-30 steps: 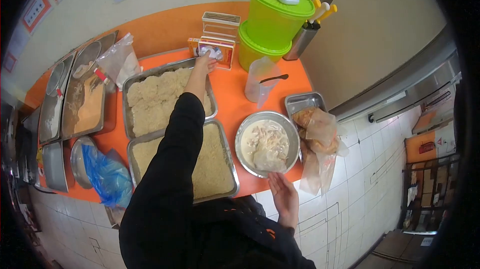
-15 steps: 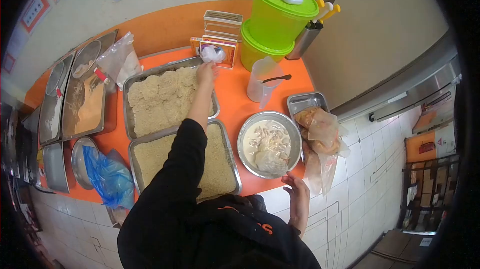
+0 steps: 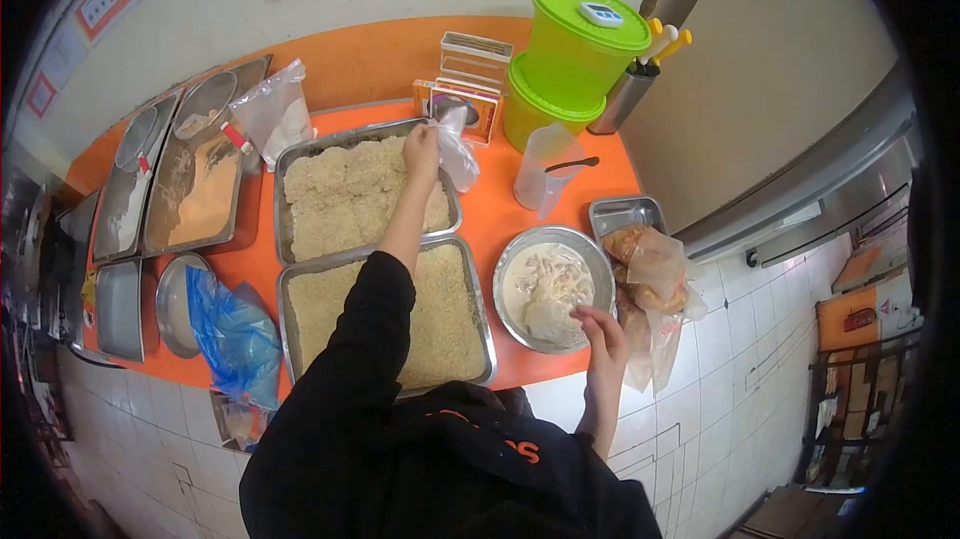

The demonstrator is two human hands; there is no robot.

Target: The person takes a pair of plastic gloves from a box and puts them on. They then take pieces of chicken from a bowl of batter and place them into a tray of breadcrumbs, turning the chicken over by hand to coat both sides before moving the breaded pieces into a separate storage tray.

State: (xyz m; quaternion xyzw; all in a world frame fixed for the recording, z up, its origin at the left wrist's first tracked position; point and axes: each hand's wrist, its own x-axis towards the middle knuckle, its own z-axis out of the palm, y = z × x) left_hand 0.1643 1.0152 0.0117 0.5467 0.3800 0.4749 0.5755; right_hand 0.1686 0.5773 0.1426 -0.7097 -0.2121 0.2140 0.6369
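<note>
My left hand (image 3: 422,152) is closed on a thin, see-through disposable plastic glove (image 3: 456,151), which hangs beside the upper crumb tray. Just behind the glove stands its orange-and-white box (image 3: 470,109). My right hand (image 3: 606,341) is over the near right rim of a steel bowl (image 3: 503,311), fingers loosely bent and slightly apart, with nothing seen in them. Pale pieces (image 3: 560,277) lie in white liquid in the bowl, with a whitish rounded lump (image 3: 553,321) near my fingertips. Under my left forearm are an upper crumb tray (image 3: 284,229) and a lower crumb tray (image 3: 490,351).
Green tubs (image 3: 580,54) and a clear jug (image 3: 540,174) stand at the back. On the right, bagged food (image 3: 650,274) overhangs the table edge from a metal tray (image 3: 625,211). Flour trays (image 3: 205,189) and a blue plastic bag (image 3: 235,334) occupy the left.
My left hand has drawn the plastic glove out from the box toward the tray. My right hand has risen over the bowl's rim. The whole view has shifted slightly.
</note>
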